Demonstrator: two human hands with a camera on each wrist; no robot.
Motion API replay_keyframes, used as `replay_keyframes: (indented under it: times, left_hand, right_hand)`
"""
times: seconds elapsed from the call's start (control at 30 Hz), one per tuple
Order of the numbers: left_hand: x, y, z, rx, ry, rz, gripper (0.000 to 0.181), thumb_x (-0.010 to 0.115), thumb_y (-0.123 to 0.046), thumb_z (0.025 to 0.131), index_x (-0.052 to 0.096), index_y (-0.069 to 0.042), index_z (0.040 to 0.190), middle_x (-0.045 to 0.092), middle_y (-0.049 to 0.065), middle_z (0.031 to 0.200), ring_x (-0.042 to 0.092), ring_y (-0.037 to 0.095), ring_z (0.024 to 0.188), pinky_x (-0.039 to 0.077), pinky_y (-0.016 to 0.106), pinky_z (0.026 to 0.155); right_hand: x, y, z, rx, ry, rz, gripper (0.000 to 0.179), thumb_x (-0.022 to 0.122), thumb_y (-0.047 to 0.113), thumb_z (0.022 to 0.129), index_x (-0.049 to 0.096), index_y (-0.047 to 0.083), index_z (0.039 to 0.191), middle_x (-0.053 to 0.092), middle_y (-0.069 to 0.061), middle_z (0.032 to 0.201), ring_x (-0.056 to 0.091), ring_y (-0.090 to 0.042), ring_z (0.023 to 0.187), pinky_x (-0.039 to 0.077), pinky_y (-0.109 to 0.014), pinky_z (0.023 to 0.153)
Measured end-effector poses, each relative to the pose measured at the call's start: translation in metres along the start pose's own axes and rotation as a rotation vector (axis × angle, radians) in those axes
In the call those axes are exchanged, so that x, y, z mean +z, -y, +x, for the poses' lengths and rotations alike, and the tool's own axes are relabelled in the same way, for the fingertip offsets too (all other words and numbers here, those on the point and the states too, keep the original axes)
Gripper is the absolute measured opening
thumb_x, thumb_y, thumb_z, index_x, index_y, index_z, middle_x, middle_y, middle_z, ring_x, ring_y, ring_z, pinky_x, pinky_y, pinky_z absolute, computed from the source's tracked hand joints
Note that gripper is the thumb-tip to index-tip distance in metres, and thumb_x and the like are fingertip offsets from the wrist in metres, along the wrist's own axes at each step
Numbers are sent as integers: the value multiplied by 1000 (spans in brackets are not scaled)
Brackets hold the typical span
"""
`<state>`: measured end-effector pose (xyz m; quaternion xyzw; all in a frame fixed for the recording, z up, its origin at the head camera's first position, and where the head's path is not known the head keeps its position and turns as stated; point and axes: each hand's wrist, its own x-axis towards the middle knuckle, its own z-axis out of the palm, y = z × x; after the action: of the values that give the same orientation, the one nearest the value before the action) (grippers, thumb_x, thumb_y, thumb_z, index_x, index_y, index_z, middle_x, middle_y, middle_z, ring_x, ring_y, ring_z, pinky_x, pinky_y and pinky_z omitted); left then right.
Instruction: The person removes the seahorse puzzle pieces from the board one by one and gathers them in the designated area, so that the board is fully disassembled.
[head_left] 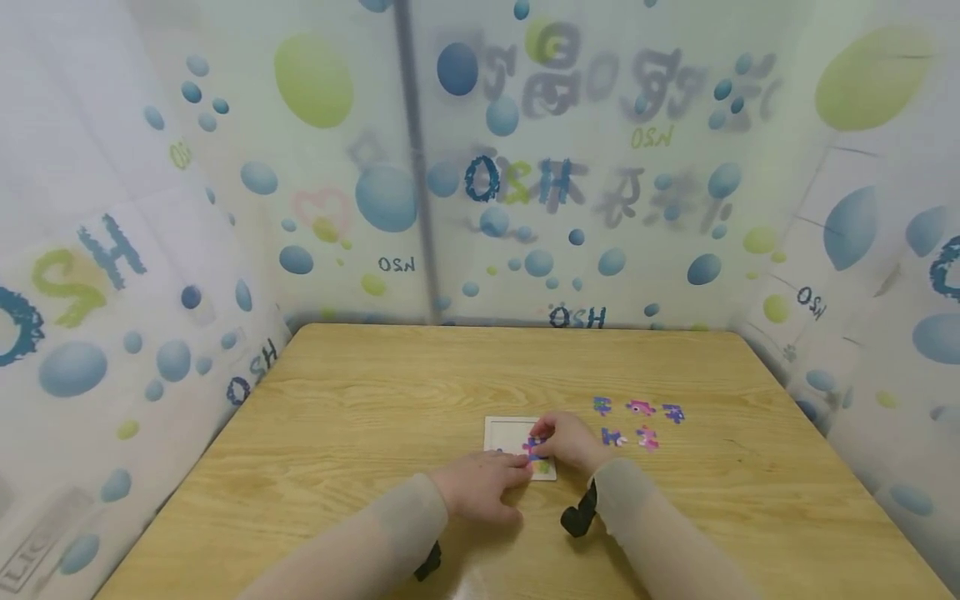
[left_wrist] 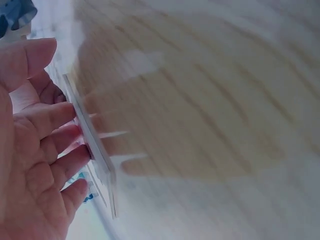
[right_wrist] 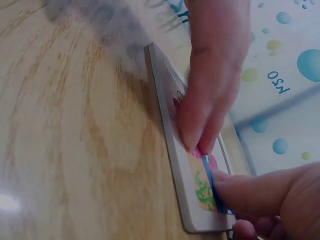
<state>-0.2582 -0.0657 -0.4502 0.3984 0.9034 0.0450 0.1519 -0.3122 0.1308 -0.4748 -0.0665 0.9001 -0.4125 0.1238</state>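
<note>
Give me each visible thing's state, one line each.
Puzzle tray: flat on the wooden table, partly filled
Green-patterned puzzle piece: lying in the tray's near right corner
Blue-purple puzzle piece: pinched at the tray
Five loose puzzle pieces: separated, right of the tray
Right hand: pinching the blue-purple piece
Left hand: fingers over the tray's near side

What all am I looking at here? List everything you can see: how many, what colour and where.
tray: one, white, on the table
held puzzle piece: one, blue-purple, at the tray's right side
other pieces in tray: count hidden by hands, orange and green visible
loose puzzle pieces: five, purple and pink, right of the tray
table: one, yellowish wood, beneath everything
patterned walls: three sides, whitish with blue and green shapes, around the table
wrist devices: two, black, at the wrists
sleeves: two, pale, on the forearms
left hand: one, bare, touching the tray
right hand: one, bare, pinching the held piece
</note>
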Motion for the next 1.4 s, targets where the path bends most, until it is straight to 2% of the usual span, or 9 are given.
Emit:
replay_keyframes:
  times: [0.3,0.57,0.8,1.0,1.4]
  left_hand:
    - [3,-7,0,-3,-37,64,71,49,-64,89,37,-28,149,37,0,151,39,24,135,34,39,110]
    - [6,-7,0,49,-68,110,67,47,-59,92,42,-22,147,34,-5,153,37,20,135,30,33,112]
    - [5,-7,1,66,-67,135,67,47,-58,92,43,-20,147,35,-4,153,34,20,138,27,32,113]
    - [4,-8,1,68,-47,107,69,47,-58,92,40,-18,148,33,-2,154,29,17,141,24,33,115]
    - [5,-7,2,70,-66,128,68,48,-58,92,42,-19,147,35,-4,153,34,20,138,27,34,113]
  right_hand:
    - [2,0,0,6,-4,-35,17,78,6,78,67,11,90,61,-1,88,54,-20,84,44,-41,87]
    - [2,1,0,-6,-8,-30,17,77,5,78,67,10,92,62,-1,89,55,-19,86,45,-42,88]
    - [2,2,-1,10,-2,-7,18,77,6,79,67,10,93,61,-2,90,54,-20,86,44,-42,88]
    - [1,2,0,25,6,-10,18,77,5,79,67,11,93,61,-2,91,54,-21,87,44,-43,88]
    - [1,3,0,54,15,-14,16,75,5,81,69,11,95,62,-2,93,55,-21,89,45,-44,90]
